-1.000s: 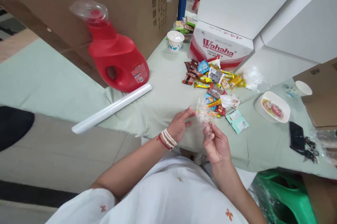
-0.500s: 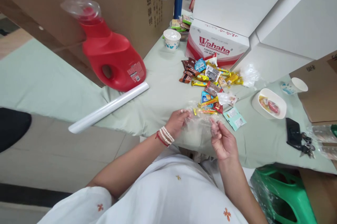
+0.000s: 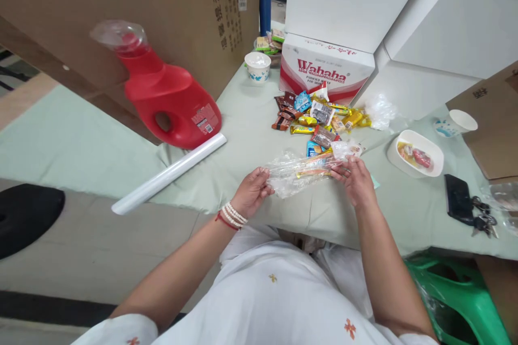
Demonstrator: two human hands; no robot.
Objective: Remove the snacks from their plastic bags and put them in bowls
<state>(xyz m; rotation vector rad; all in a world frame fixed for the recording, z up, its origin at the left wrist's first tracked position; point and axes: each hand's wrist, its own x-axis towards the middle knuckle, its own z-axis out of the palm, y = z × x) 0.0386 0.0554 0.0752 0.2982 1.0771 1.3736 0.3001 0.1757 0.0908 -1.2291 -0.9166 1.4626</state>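
Table [image 3: 251,118], green cloth; Wahaha carton [image 3: 324,72] at the back, snack pile [image 3: 319,113] in front of it. Clear plastic bag [image 3: 288,176] is on the near side of the pile, strung between both hands, long axis roughly left-right, right end slightly farther out. Neither hand clearly nearer: one per end. Left hand [image 3: 251,191] closed, fingertips pinching the left end. Right hand [image 3: 359,180] partly curled, fingertips pinching the right end. Bag's mouth unreadable; wrappers behind it blurred by film. Teal packet [image 3: 376,183] mostly hidden by right hand.
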